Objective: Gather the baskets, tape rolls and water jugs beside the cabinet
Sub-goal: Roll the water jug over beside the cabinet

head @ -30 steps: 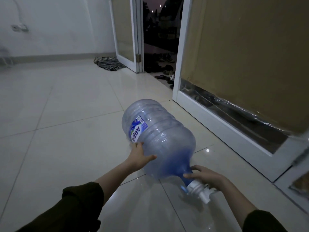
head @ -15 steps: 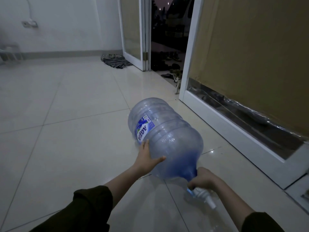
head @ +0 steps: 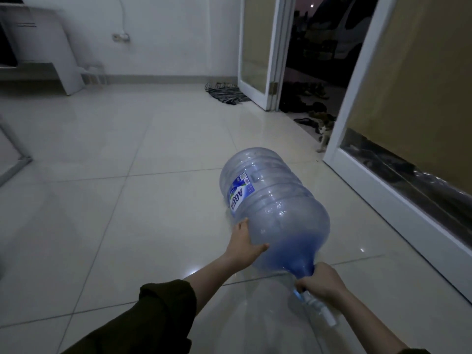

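Both arms are stretched forward and down, the forearms bare. The left grip (head: 245,249) is laid flat against the side of the jug (head: 275,208), fingers straight and thumb spread wide. The right grip (head: 321,283) is curled round its neck.

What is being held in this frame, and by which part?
The water jug, tipped on its side: the right hand grips its neck, and the left hand supports the body near its shoulder.
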